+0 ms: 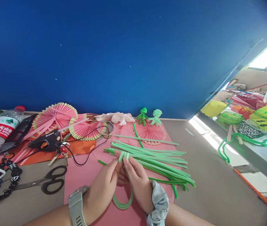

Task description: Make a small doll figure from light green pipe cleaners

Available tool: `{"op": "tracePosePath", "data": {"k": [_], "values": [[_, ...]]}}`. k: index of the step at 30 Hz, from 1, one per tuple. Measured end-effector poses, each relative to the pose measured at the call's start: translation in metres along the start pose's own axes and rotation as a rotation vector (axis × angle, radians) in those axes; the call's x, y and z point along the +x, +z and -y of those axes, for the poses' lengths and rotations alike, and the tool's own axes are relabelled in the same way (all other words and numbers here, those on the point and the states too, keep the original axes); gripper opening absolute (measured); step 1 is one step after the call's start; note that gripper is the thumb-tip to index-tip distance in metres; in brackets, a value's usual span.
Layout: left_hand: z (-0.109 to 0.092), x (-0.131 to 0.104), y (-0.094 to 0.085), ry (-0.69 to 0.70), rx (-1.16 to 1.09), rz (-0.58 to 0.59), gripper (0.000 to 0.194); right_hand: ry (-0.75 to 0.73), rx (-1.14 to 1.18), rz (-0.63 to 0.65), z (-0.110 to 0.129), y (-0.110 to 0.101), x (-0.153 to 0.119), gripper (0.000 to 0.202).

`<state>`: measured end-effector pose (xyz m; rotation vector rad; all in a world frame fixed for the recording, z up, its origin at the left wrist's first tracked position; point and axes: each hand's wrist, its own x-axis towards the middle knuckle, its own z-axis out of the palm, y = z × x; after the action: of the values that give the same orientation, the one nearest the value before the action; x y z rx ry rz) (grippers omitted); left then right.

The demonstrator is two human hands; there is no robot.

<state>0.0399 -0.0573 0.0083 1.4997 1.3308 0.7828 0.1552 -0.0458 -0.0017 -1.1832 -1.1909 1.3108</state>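
Observation:
Both hands meet over the pink paper (81, 182). My left hand (102, 188), with a watch on its wrist, pinches light green pipe cleaners (123, 205) that are bent into a loop hanging below the fingers. On the same bent strands, my right hand (139, 183) closes from the other side, a grey scrunchie on its wrist. The strand ends stick up between the thumbs. Just beyond the hands lies a pile of straight green pipe cleaners (157, 160). Two small green twisted figures (155, 117) stand at the back by the wall.
Left are scissors (53, 180), a black glue gun (45, 141), keys (65, 149), a beaded strap (14, 175) and a plastic bottle (3, 128). Folded pink paper fans (55, 117) lie behind them. A blue wall (124, 62) closes off the back. Colourful items fill a space at right.

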Motion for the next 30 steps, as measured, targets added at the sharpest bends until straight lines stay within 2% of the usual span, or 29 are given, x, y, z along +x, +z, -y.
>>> {"op": "tracePosePath", "data": {"k": [5,10,12,15,19,24,27,30], "values": [[-0.003,-0.002,-0.006,0.065,0.046,0.022,0.028,-0.123,0.034,0.154,0.001,-0.006,0.002,0.027],[-0.012,0.005,-0.019,0.127,-0.026,0.187,0.030,-0.051,0.030,0.392,0.011,-0.020,0.007,0.029],[-0.014,0.007,-0.022,0.125,-0.032,0.227,0.031,-0.025,0.054,0.451,0.014,-0.023,0.008,0.028],[-0.013,0.006,-0.024,0.086,-0.024,0.238,0.033,-0.016,0.076,0.448,0.018,-0.022,0.009,0.026],[-0.008,0.005,-0.025,0.030,-0.097,0.280,0.035,-0.019,0.113,0.367,0.018,-0.018,0.008,0.025],[-0.004,0.009,-0.023,-0.008,-0.303,0.345,0.038,0.135,0.110,0.254,0.015,-0.016,0.007,0.032],[-0.004,0.008,-0.020,-0.024,-0.380,0.341,0.041,0.180,0.143,0.261,0.010,-0.014,0.007,0.039],[-0.007,0.006,-0.017,-0.101,-0.410,0.306,0.038,0.170,0.196,0.305,0.007,-0.011,0.007,0.043]]}}
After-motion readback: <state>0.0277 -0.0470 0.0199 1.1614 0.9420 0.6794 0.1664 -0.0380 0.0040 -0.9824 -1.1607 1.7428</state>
